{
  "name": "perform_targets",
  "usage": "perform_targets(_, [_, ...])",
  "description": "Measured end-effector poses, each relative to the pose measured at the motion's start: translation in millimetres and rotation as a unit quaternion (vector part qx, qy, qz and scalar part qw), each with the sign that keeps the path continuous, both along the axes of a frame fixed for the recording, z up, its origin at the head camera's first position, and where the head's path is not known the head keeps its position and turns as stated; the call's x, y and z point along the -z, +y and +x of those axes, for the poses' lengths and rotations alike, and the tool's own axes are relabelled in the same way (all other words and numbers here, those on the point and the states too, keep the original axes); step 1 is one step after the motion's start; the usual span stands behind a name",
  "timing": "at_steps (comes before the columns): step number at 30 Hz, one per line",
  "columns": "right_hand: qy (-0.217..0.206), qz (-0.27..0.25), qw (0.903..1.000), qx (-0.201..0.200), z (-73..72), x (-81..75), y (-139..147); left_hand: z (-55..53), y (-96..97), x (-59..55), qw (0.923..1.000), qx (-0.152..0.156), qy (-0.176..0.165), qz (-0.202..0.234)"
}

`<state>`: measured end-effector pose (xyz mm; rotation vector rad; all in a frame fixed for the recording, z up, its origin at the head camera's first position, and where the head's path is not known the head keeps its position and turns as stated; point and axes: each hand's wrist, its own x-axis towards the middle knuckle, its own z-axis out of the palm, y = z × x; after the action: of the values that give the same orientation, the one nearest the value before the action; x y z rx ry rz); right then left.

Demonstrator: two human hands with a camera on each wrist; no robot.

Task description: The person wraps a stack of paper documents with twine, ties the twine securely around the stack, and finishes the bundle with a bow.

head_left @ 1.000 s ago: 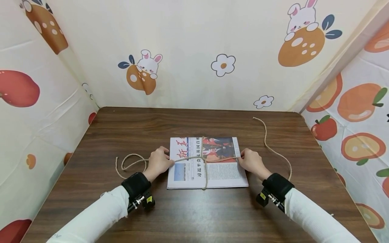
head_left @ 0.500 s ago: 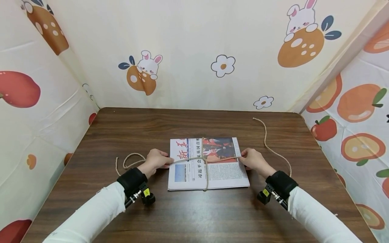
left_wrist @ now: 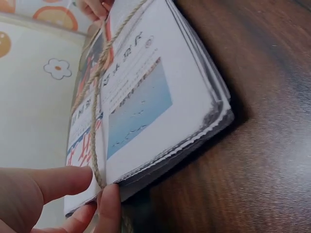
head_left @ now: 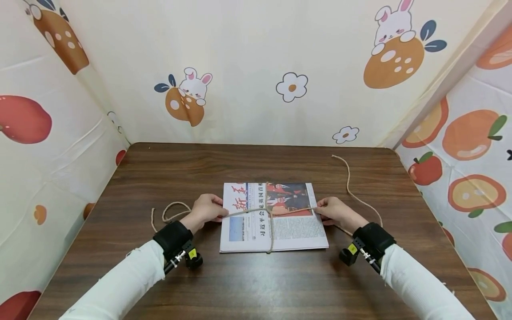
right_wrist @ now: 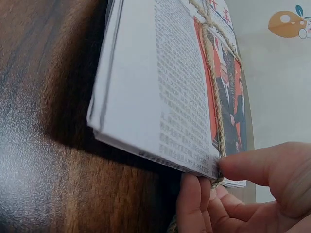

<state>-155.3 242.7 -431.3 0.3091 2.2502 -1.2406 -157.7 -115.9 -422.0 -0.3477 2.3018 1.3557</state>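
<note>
A folded stack of newspapers (head_left: 298, 233) lies flat on the table, with a thin tan rope (head_left: 271, 233) crossing over its middle both ways. At the stack's left edge my left hand (head_left: 206, 209) pinches the rope between thumb and fingers, as the left wrist view shows with the rope (left_wrist: 95, 141) running up to the thumb. My right hand (head_left: 336, 210) pinches the rope at the opposite edge; its thumb (right_wrist: 252, 165) lies on top, with fingers below the paper edge. The underside of the stack is hidden.
A loose rope tail (head_left: 366, 204) curves over the table's right side towards the back. Another rope tail (head_left: 176, 204) loops beside the left wrist. The brown wooden table (head_left: 260, 284) meets a printed curtain (head_left: 248, 111) at the back, with more curtains at both sides.
My left hand has turned slightly and drawn its fingers in at the stack's left edge. The right hand has shifted a little, and the stack stays almost in place.
</note>
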Motion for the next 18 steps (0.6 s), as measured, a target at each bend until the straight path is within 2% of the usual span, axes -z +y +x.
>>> perform_targets(6, [0.005,-0.016,0.9999,0.001,0.7,3.4,2.5,-0.8,-0.2,-0.1,1.0000,0.007,0.000,-0.003])
perform_targets(12, [0.051,-0.059,0.9969,0.001,3.7,7.5,7.1,1.1,0.1,5.2,0.9997,0.019,0.007,-0.013])
perform_targets(18, [0.105,-0.075,0.9916,-0.017,7.8,10.8,13.3,2.1,0.9,10.0,0.9991,0.028,0.025,-0.019])
